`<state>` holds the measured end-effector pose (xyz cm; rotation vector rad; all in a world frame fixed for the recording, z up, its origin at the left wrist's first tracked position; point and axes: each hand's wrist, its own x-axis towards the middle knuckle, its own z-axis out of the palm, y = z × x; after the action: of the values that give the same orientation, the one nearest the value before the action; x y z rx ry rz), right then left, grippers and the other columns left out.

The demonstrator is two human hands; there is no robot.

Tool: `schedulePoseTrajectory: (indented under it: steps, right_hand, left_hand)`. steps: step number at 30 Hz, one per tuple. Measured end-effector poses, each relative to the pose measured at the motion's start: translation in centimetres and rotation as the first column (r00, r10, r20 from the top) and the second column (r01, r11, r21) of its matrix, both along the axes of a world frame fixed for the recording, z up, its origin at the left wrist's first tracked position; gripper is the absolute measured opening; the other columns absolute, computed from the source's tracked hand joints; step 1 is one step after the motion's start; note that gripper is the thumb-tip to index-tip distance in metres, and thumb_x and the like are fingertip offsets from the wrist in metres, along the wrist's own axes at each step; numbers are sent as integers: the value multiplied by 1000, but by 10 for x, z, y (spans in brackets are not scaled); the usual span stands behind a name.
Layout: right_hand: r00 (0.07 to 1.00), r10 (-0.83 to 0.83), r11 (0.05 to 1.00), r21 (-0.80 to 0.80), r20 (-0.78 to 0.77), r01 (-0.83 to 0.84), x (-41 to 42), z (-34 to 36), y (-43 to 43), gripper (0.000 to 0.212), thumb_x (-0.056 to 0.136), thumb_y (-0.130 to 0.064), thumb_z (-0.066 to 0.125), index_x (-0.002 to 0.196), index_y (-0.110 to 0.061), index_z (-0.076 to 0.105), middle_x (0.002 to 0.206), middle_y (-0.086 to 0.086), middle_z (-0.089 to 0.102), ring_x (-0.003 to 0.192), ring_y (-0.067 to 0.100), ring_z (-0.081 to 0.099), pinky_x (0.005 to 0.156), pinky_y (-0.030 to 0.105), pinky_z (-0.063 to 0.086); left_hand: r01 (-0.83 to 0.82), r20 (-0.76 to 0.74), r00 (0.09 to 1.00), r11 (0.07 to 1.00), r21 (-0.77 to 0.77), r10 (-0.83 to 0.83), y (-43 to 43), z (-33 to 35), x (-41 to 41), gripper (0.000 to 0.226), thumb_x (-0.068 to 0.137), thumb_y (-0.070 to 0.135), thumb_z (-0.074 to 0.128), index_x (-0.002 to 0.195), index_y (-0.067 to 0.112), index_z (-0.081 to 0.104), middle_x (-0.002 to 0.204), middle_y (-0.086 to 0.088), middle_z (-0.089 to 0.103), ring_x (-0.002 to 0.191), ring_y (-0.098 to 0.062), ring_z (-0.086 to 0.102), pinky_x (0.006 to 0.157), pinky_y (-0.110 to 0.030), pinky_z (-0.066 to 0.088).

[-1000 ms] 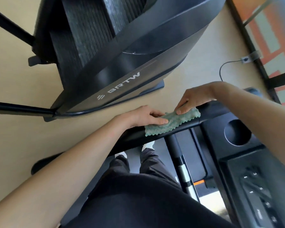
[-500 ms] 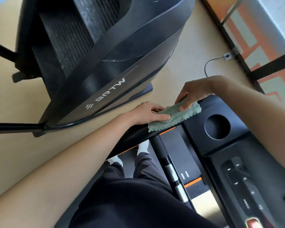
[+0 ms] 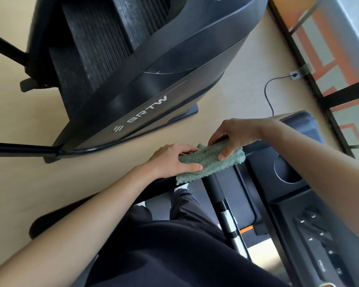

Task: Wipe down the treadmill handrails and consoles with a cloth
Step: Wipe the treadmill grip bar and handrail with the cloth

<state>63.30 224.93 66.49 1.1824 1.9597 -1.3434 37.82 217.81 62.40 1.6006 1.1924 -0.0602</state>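
**A:** Which step is this?

**B:** The handrail, I'd say. The green cloth (image 3: 209,162) is draped over the black handrail (image 3: 257,149), with a hand at each end of it.

**A:** And the hands?

**B:** Both are clamped on the cloth. The left hand (image 3: 172,160) pinches one end, thumb lying on the fabric. The right hand (image 3: 236,135) curls over the other end with its thumb pressing down. They sit close together but not touching.

**A:** Wiping proper, or setting up?

**B:** It looks like wrapping the cloth round the bar. The next move calls for a firm grip and a slide along the rail, with the cloth kept wrapped so the underside gets cleaned too.

**A:** And the console?

**B:** The console (image 3: 319,241), with its numbered buttons, lies down to the right, and neither hand is on it. I judge it's left for later.
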Motion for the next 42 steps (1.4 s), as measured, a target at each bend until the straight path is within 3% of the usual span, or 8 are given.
schedulePoseTrajectory:
  steps: [4,16,23,28,32,36,39,42]
  right_hand:
    - [1000,1,1000,-10,-23,-1,-34,0,-13,51,73,-47,85,120,-36,70,105,-18,69,97,7,63,85,24,51]
    - [1000,7,998,-64,-31,-9,-175,-11,-55,66,73,-50,85,133,-33,64,116,-16,69,103,7,62,98,31,51]
    - [1000,8,997,76,-21,-7,-245,-9,-90,67,74,-49,83,135,-32,62,119,-11,69,106,13,62,91,30,50]
    - [990,-125,975,176,-62,134,-274,-15,-118,60,76,-55,80,130,-33,66,123,-13,68,108,14,63,94,36,52]
    - [918,-327,844,366,-226,391,-290,-22,-151,32,83,-46,74,106,-24,78,101,-9,75,92,16,67,83,40,54]
    - [871,-365,639,592,-328,491,-299,-25,-183,18,86,-28,75,100,-17,78,97,-7,75,90,19,65,85,42,50]
    - [865,-389,476,734,-318,484,-291,-23,-199,15,88,-24,73,99,-14,77,105,-5,75,101,22,66,87,41,51]
    - [836,-474,363,804,-276,471,-277,-22,-216,24,92,-29,71,109,-12,76,121,-2,72,120,21,62,99,41,50]
  left_hand:
    - [9,-30,1000,1000,-1,-9,-10,0,-36,75,65,83,70,131,50,59,126,23,66,116,-7,61,99,-36,51]
    - [-30,-82,996,993,-114,21,-47,2,-177,70,61,81,76,124,53,62,123,21,66,113,-2,61,98,-38,52]
    - [-54,-111,993,997,-48,49,-74,10,-246,68,68,74,78,128,47,63,134,20,63,121,-7,56,100,-38,49]
    - [-140,-1,990,990,-14,140,-84,6,-282,47,73,58,83,114,36,75,109,19,70,101,-7,63,92,-36,51]
    - [-129,60,990,990,60,126,-75,0,-290,10,86,35,80,95,30,79,83,11,73,79,-10,64,78,-37,52]
    - [-72,71,995,993,95,65,-60,-4,-280,8,91,31,72,96,36,76,77,12,70,73,-10,62,69,-35,50]
    - [36,75,996,997,75,-41,-48,-7,-257,15,95,35,66,107,42,73,90,16,72,83,-12,63,77,-34,51]
    - [193,112,975,981,-4,-191,-40,-7,-228,34,99,49,57,132,41,63,129,12,68,117,-15,62,98,-34,48]
